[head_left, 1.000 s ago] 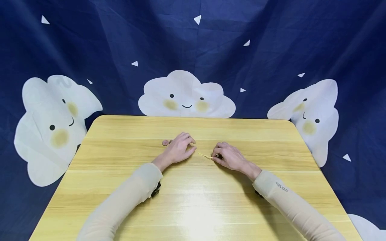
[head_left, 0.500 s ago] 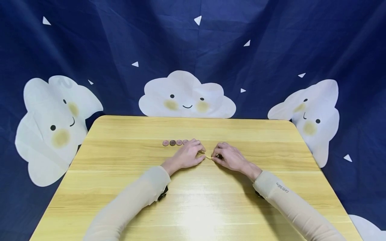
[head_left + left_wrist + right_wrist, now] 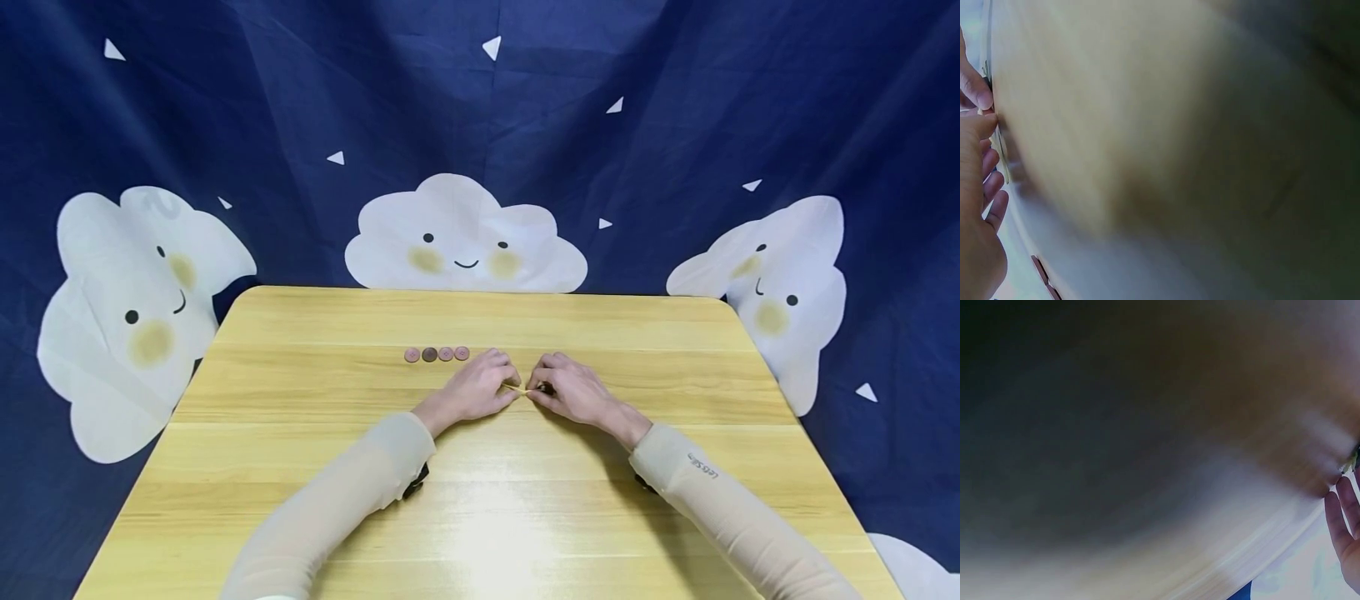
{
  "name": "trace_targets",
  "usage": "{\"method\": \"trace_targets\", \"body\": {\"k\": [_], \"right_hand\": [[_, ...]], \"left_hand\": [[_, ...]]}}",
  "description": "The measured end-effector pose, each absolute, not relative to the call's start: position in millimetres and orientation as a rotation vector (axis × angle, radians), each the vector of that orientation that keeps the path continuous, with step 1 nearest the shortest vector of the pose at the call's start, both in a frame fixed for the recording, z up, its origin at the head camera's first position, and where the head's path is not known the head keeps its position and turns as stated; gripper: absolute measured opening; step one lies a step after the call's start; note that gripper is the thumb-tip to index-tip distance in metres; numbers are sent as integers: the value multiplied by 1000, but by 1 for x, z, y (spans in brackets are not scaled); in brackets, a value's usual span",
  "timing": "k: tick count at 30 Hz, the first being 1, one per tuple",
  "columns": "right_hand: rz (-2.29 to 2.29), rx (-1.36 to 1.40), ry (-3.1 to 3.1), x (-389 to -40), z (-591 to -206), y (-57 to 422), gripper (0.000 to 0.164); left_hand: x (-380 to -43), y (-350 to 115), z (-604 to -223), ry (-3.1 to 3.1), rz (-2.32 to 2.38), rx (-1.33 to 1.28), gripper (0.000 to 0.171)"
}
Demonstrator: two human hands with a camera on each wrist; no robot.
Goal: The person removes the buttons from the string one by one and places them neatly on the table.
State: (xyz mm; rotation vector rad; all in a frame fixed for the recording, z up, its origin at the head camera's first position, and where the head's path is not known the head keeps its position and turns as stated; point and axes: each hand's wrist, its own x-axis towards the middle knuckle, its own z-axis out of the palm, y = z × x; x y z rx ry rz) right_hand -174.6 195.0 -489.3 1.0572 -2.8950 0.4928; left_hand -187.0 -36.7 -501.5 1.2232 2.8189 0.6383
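Note:
A thin yellow string (image 3: 513,387) runs between the two hands, low over the table. The fingertips of my left hand (image 3: 478,387) pinch it, and its loose end trails past the lower fingers in the left wrist view. My right hand (image 3: 576,393) pinches the string from the other side, the two sets of fingertips almost meeting. Beneath the right fingers a small dark thing (image 3: 547,388) shows, mostly hidden; I cannot tell what it is. Only the fingers and part of the palm of the right hand (image 3: 1346,525) appear in the right wrist view.
Just left of and beyond the left hand, several round buttons lie in a row: pinkish ones (image 3: 446,354) and a dark brown one (image 3: 429,355). The light wooden table (image 3: 480,475) reaches back to a dark blue curtain (image 3: 480,108) with printed clouds.
My left hand has moved right, away from the buttons, uncovering them, and has taken hold of the string's free end. The right hand stays in place, pinching the string.

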Motion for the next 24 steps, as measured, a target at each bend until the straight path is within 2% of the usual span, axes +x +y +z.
{"method": "trace_targets", "body": {"k": [10,24], "right_hand": [[486,1061,-2884,-174,-487,194,7],[531,981,-2973,-172,-486,206,39]], "left_hand": [[-187,-35,-504,2821,672,1252,10],[-186,-38,-505,2809,669,1210,12]]}}
